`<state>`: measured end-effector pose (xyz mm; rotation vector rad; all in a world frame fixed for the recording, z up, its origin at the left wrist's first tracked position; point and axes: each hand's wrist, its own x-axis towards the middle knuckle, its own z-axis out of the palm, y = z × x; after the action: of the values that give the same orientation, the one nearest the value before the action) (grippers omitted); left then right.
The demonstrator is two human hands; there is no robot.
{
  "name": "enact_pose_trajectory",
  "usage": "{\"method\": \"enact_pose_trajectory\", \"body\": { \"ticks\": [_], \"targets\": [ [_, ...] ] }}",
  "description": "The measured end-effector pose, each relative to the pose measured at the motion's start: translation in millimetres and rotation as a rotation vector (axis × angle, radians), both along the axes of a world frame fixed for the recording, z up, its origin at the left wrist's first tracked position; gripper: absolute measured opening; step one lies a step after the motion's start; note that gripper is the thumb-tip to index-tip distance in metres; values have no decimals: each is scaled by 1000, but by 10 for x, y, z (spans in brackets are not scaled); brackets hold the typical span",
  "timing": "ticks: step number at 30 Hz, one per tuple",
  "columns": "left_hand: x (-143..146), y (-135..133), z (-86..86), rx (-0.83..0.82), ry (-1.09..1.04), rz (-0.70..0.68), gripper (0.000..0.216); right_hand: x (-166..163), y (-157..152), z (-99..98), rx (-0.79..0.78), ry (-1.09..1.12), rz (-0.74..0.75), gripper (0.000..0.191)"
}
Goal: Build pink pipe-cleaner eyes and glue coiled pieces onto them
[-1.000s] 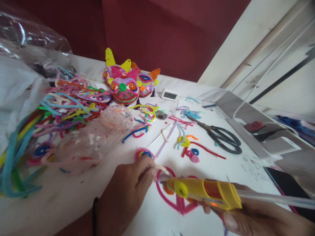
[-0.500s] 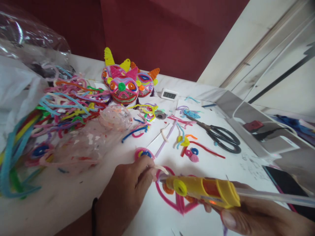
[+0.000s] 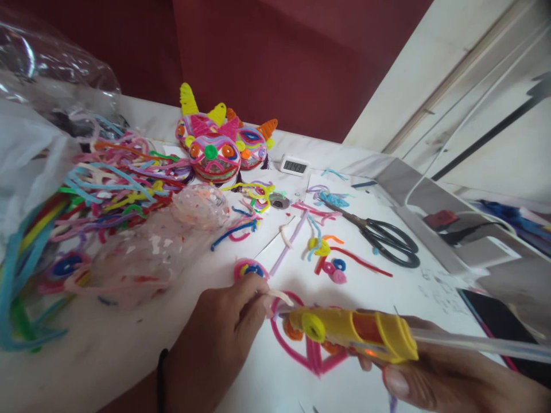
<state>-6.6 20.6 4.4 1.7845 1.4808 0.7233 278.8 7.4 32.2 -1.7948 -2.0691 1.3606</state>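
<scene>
Between thumb and forefinger, my left hand [image 3: 228, 321] pinches a white pipe cleaner [image 3: 280, 296], its free end sticking out to the right. A pink, yellow and blue coil [image 3: 251, 269] lies right by those fingertips. My right hand [image 3: 424, 367] is wrapped round a yellow glue gun [image 3: 353, 332], with a clear glue stick [image 3: 477, 344] leading out of its back. The nozzle points left, close to the white pipe cleaner; I cannot tell if they touch. Beneath the gun, partly hidden, a pink pipe-cleaner outline [image 3: 314, 361] with orange coils [image 3: 293, 330] lies on the white surface.
Black-handled scissors [image 3: 390, 241] lie at the right, near a phone [image 3: 495, 321]. A heap of pipe cleaners [image 3: 124, 178] covers the left, beside clear plastic pieces [image 3: 138, 258]. Finished lion-like heads [image 3: 215, 155] and a small digital clock [image 3: 295, 166] stand at the back.
The whole view has shifted very slightly. Both hands keep their grips, and the glue gun stays by the white pipe cleaner.
</scene>
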Motion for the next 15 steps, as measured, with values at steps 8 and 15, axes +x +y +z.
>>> {"method": "enact_pose_trajectory", "body": {
  "ticks": [8,15],
  "targets": [
    [-1,-2,6,-11,-11,-16,23,-18,-2,31,21,-11,-11,51],
    [-2,-14,14,-20,-10,-10,23,-34,-88,-6,27,70,-107,59]
  ]
}}
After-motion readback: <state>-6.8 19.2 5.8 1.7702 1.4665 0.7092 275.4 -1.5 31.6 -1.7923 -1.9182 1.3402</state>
